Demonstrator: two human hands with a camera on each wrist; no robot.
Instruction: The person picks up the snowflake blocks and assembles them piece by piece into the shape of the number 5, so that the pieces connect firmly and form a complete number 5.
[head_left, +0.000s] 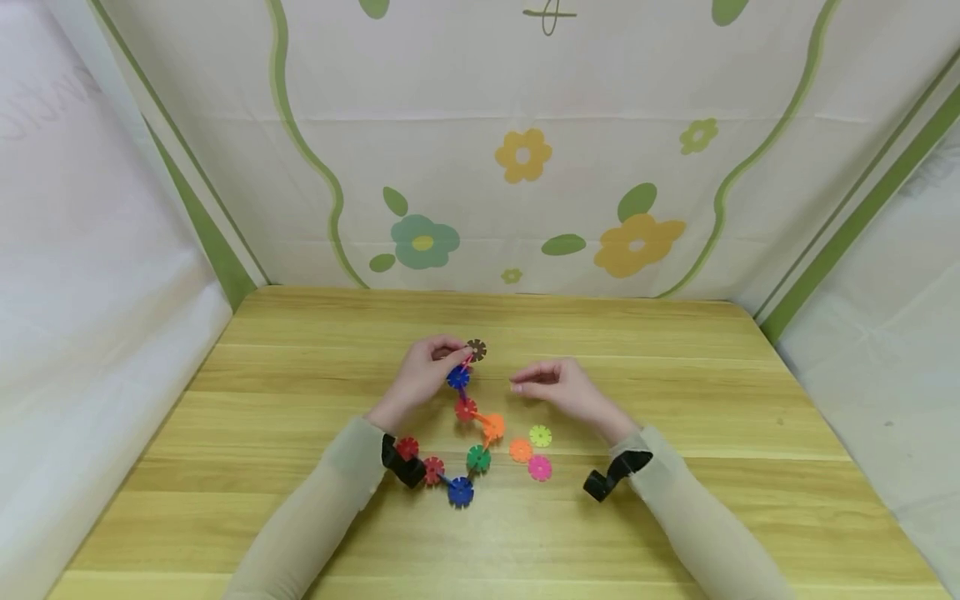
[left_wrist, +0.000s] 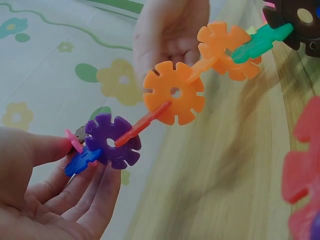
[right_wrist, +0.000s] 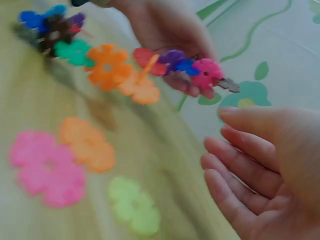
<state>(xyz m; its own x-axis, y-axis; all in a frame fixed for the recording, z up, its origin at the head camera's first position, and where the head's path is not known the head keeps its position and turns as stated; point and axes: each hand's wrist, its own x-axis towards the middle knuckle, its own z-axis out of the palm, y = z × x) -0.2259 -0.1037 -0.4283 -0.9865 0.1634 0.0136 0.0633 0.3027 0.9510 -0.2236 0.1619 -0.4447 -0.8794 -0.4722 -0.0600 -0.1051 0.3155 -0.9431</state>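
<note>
Sleeves, head view: the left sleeve (head_left: pixel 315 508) and right sleeve (head_left: pixel 705 517) lie nearest the camera, both cut off below;
Chain, head view: the chain of slotted discs (head_left: pixel 493 427) winds about the middle of the table (head_left: pixel 787 417); a red disc (head_left: pixel 407 447) is partly covered by the left black wrist mount (head_left: pixel 405 462), so whether more follows I cannot tell;
Axis, head view: the upper stretch runs zigzag between near and far edges, its brown end disc (head_left: pixel 476 350) toward the far edge; the lower stretch bends toward the left edge;
Left hand, head view: the left hand (head_left: pixel 427 371) pinches the chain beside that end disc;
Right hand, head view: the right hand (head_left: pixel 566 390) hovers, thumb and fingers narrowly apart;
Loose discs, head view: orange (head_left: pixel 521 451), yellow (head_left: pixel 541 436) and pink (head_left: pixel 540 467), between chain and right edge;
Chain, left wrist view: it slants from the thumb up to the right; the end disc is mostly hidden behind a pink link (left_wrist: pixel 74 140), the dark disc (left_wrist: pixel 300 37) cropped;
Right hand, right wrist view: fingers loosely bent, palm cropped; the loose discs are blurred; the chain's far bunch is too blurred to untangle.
</note>
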